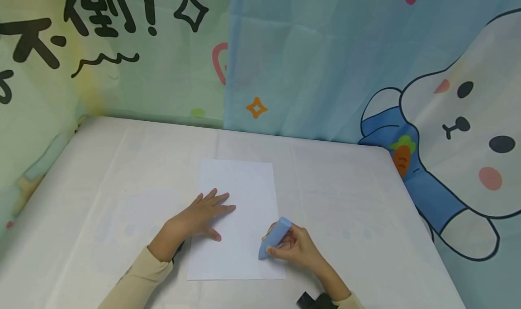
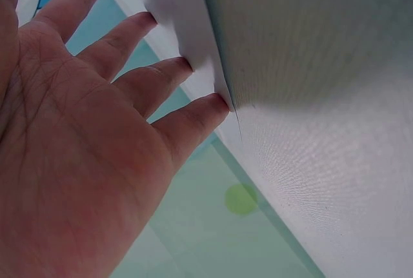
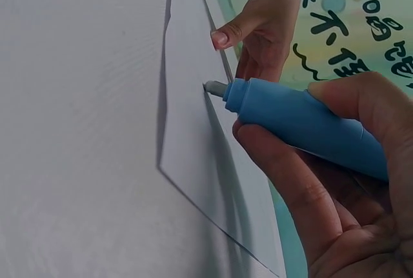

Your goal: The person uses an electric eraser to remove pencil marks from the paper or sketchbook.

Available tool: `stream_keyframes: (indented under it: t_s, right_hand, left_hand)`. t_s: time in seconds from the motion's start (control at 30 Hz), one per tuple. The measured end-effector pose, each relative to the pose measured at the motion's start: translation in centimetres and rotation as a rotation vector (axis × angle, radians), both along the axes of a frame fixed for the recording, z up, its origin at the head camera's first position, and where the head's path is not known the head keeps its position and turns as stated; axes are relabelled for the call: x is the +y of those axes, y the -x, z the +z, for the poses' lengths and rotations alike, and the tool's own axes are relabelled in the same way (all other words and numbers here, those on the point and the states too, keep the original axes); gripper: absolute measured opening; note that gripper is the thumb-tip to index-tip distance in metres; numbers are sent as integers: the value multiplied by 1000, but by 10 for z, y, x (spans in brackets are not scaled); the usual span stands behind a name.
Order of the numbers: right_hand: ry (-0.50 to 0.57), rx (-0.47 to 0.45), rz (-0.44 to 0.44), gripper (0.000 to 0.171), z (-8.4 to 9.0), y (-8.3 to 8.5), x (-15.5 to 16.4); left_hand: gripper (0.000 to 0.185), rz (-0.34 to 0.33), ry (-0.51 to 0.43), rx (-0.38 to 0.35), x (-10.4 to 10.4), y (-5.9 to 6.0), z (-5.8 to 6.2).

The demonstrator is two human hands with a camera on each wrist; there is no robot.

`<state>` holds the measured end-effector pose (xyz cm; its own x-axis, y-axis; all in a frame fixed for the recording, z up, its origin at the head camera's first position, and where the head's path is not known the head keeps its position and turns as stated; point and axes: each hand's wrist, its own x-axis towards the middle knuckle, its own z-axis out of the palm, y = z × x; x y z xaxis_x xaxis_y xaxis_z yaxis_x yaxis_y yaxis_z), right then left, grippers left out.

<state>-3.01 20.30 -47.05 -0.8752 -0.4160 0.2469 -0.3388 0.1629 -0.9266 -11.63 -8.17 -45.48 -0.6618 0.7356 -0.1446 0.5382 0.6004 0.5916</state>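
Note:
A sheet of white paper (image 1: 244, 182) lies on the white-covered table, with no marks that I can make out. My left hand (image 1: 200, 217) rests on its left side, fingers spread and straight; in the left wrist view the fingertips (image 2: 210, 105) touch the sheet. Near the lower right edge, my right hand (image 1: 300, 251) grips a thick light-blue pen (image 1: 277, 235) between thumb and fingers. The right wrist view shows the pen's grey tip (image 3: 215, 88) at the paper's surface; whether it presses there is hard to tell.
The white tablecloth (image 1: 338, 187) spreads around the paper on all sides. Behind the table hangs a printed curtain (image 1: 309, 64) with a cartoon rabbit (image 1: 468, 132) at right. A black strap (image 1: 317, 301) sits at the right wrist.

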Motion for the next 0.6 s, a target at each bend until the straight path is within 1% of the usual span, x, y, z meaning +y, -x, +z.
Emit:
stream_keyframes:
  t_s: [0.27,0.47,0.6]
  right_hand:
    - [0,-22,36,30,2,-3,2]
    - [4,-5,10,31,2,-1,1]
    - [24,-15,5,31,2,-1,0]
  left_hand:
    - [76,-2,8,23,0,0,-1]
    - [76,5,4,16,-1,-1,0]
    - [76,1,3,16,0,-1,0]
